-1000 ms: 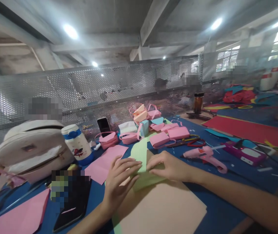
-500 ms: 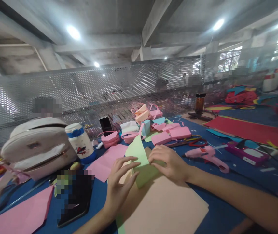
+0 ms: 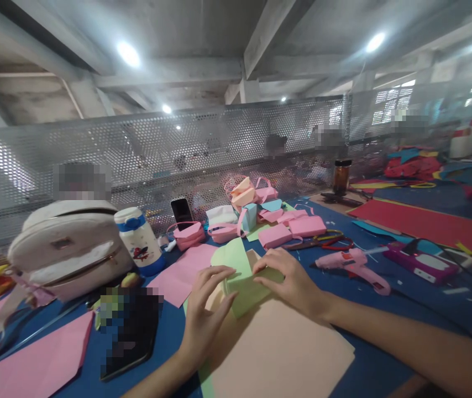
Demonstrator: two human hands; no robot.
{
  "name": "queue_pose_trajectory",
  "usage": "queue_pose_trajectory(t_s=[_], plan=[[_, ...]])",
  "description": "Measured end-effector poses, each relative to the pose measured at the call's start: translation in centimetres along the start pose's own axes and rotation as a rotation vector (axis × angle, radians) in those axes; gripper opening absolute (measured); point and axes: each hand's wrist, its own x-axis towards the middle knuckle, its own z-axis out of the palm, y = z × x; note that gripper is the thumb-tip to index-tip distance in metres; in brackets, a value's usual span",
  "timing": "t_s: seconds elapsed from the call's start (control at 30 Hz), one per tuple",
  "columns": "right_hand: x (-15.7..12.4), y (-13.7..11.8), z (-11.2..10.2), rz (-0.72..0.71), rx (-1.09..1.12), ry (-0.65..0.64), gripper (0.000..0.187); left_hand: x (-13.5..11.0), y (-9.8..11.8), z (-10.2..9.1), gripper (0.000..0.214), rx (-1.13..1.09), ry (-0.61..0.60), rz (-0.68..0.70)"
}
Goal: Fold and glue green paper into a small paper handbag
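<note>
A light green folded paper box (image 3: 249,297) with a rounded flap stands over a stack of peach paper sheets (image 3: 281,348). My left hand (image 3: 206,301) holds its left end, fingers along the top edge and thumb at the front. At the right end, my right hand (image 3: 288,279) pinches the box between thumb and fingers. The far side and inside of the box are partly hidden by my fingers. A green sheet shows under the left edge of the peach stack, and a pink sheet (image 3: 182,276) lies beyond my left hand.
Pink paper bags (image 3: 275,236) and scissors (image 3: 335,241) lie behind the box. A pink glue gun (image 3: 354,266) and a purple device (image 3: 420,262) are to the right. Leftward are a white bottle (image 3: 139,243), a backpack (image 3: 66,249) and a phone (image 3: 132,342). A perforated metal screen (image 3: 203,143) closes the back.
The rounded flap has tilted lower and away from me. Both hands keep nearly the same places on the green box, and the whole view has shifted slightly.
</note>
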Motion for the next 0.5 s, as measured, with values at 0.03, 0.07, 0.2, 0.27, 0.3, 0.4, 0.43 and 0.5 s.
queue_pose_trajectory(t_s=[0.03, 0.07, 0.2, 0.27, 0.3, 0.4, 0.43, 0.5], plan=[[0.0, 0.0, 0.0, -0.005, 0.005, 0.005, 0.01, -0.1, 0.0, 0.0, 0.025, 0.003, -0.007, 0.008], [0.0, -0.1, -0.1, -0.015, 0.01, 0.012, 0.012, -0.1, 0.0, 0.0, 0.024, 0.008, -0.012, 0.016], [0.2, -0.4, -0.7, -0.131, 0.005, 0.108, 0.022, -0.2, -0.1, -0.1, 0.025, 0.033, -0.015, 0.016], [0.3, -0.8, -1.3, -0.192, -0.015, 0.15, 0.024, -0.2, -0.2, -0.1, 0.027, 0.045, -0.02, 0.014], [0.3, -1.0, -1.6, -0.214, -0.02, 0.158, 0.024, -0.3, -0.2, -0.2, 0.027, 0.05, -0.021, 0.016], [-0.1, -2.2, -2.4, -0.237, 0.026, 0.145, 0.022, -0.3, -0.3, -0.2, 0.028, 0.068, -0.018, 0.028], [-0.5, -2.6, -2.7, -0.226, 0.054, 0.133, 0.022, -0.3, -0.4, -0.2, 0.029, 0.076, -0.016, 0.036], [-1.4, -3.4, -3.3, -0.19, 0.103, 0.086, 0.022, -0.3, -0.5, -0.2, 0.03, 0.093, -0.017, 0.049]])
